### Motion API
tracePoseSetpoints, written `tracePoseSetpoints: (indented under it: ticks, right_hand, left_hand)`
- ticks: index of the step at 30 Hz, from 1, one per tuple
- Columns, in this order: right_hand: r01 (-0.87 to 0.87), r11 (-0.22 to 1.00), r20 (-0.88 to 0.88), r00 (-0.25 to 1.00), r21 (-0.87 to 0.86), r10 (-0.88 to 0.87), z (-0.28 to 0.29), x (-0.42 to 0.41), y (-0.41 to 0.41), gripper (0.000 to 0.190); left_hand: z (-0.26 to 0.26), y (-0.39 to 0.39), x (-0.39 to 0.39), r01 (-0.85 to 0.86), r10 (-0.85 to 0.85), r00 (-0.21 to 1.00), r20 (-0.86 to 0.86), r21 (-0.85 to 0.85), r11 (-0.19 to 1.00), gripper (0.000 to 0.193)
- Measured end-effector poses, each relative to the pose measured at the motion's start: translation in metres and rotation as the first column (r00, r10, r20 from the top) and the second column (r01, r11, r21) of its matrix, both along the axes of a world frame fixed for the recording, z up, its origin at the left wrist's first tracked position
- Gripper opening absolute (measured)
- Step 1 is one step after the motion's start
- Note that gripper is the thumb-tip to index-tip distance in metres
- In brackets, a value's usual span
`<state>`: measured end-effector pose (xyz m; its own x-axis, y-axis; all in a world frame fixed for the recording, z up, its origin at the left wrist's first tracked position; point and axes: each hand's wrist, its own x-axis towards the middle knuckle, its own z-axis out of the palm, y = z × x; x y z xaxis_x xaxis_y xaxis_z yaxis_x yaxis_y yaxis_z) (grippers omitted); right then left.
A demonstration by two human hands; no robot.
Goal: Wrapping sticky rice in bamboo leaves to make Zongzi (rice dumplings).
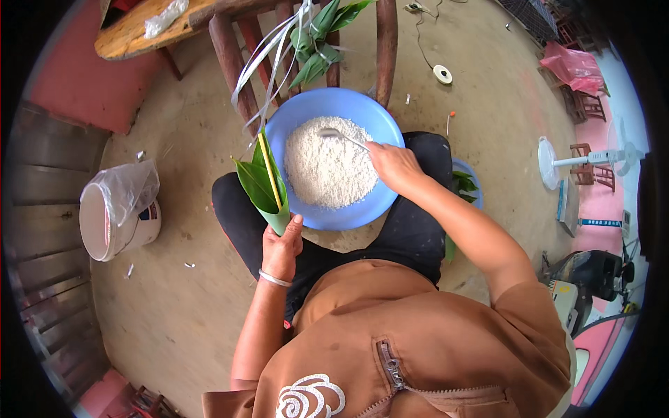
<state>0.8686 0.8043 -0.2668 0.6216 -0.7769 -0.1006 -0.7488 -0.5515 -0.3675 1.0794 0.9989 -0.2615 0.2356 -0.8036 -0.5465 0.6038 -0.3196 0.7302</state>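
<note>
My left hand (282,244) holds a green leaf cone (261,185) by its narrow lower end, left of the basin. A thin yellow stick (270,172) stands inside the cone, leaning along the leaf. In front of me is a round blue plastic basin (334,222) with white rice grains (329,172) heaped in it. My right hand (395,166) reaches over the basin's right side and grips a metal spoon (351,140). The spoon's bowl rests at the surface of the rice.
Leaf-wrapped bundles (316,49) hang by white strings (269,57) from a wooden chair (387,47) behind the basin. A white bucket (130,230) with a plastic bag stands left. Leaves lie in another blue basin (475,177) by my right leg. A standing fan (588,159) is farther right.
</note>
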Motion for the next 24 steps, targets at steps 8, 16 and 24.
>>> tracePoseSetpoints:
  ticks: [8, 16, 24]
  right_hand:
    - [0.065, 0.991, -0.069, 0.996, 0.119, -0.057, -0.031, 0.056, -0.013, 0.017]
    - [0.156, 0.617, 0.143, 0.902, 0.772, -0.407, -0.059, 0.012, 0.045, 0.025]
    - [0.065, 0.081, 0.021, 0.636, 0.995, -0.772, 0.010, -0.033, 0.061, 0.028]
  left_hand:
    - [0.001, 0.002, 0.001, -0.013, 0.013, 1.000, 0.018, 0.016, 1.000, 0.011]
    - [-0.010, -0.017, -0.002, -0.032, 0.029, 0.998, 0.055, 0.061, 0.998, 0.012]
    - [-0.034, -0.043, -0.024, -0.011, -0.007, 0.986, 0.167, 0.107, 0.994, 0.014]
